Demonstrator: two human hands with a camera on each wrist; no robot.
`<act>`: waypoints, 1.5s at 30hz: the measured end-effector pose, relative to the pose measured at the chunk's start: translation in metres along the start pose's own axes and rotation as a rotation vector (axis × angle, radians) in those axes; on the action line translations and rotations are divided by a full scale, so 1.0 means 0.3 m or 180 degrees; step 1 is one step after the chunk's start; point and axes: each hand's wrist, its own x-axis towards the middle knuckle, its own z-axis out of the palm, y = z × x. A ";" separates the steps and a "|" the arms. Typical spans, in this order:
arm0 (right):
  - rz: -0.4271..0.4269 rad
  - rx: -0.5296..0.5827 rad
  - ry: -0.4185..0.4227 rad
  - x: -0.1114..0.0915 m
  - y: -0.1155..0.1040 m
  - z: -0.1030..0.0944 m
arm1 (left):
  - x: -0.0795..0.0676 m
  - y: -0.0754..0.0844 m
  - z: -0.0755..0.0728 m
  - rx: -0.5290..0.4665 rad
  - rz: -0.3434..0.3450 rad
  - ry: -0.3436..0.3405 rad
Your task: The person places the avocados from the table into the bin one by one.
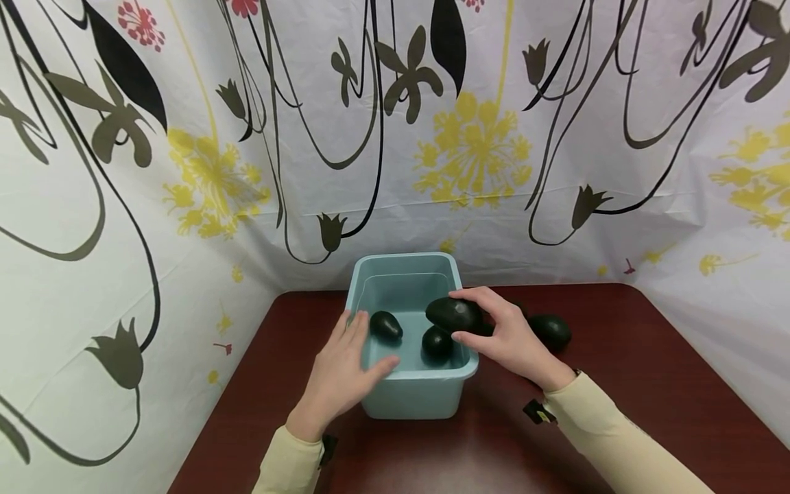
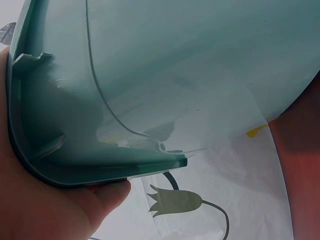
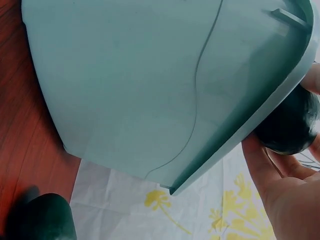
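Observation:
A dark green avocado (image 1: pixel 453 315) is gripped between the thumb and fingers of my right hand (image 1: pixel 515 343), above the right rim of a light blue plastic bin (image 1: pixel 412 398). The right wrist view shows the held avocado (image 3: pixel 290 120) just past the bin's rim. Inside the bin lie two more avocados, one on the left (image 1: pixel 386 326) and one on the right (image 1: pixel 437 343), partly below the held one. My left hand (image 1: pixel 339 374) rests at the bin's left front corner with fingers straight along the rim. In the left wrist view, that hand (image 2: pixel 55 205) touches the rim.
To the right of the bin, another avocado (image 1: pixel 549 332) lies on the dark red-brown table (image 1: pixel 617 391), partly behind my right hand. A white cloth (image 1: pixel 395 171) with printed flowers hangs behind the table and along its sides.

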 end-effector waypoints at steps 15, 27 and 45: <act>-0.0149 -0.0080 -0.0093 0.009 -0.006 0.011 | 0.001 0.003 0.000 0.0030 0.0020 0.0025; -0.0222 -0.0273 -0.0125 0.019 -0.007 0.032 | 0.000 0.001 0.002 0.0030 0.0035 0.0044; -0.0307 -0.0592 -0.0411 0.069 -0.002 0.051 | 0.003 0.004 -0.006 0.0049 0.0037 0.0016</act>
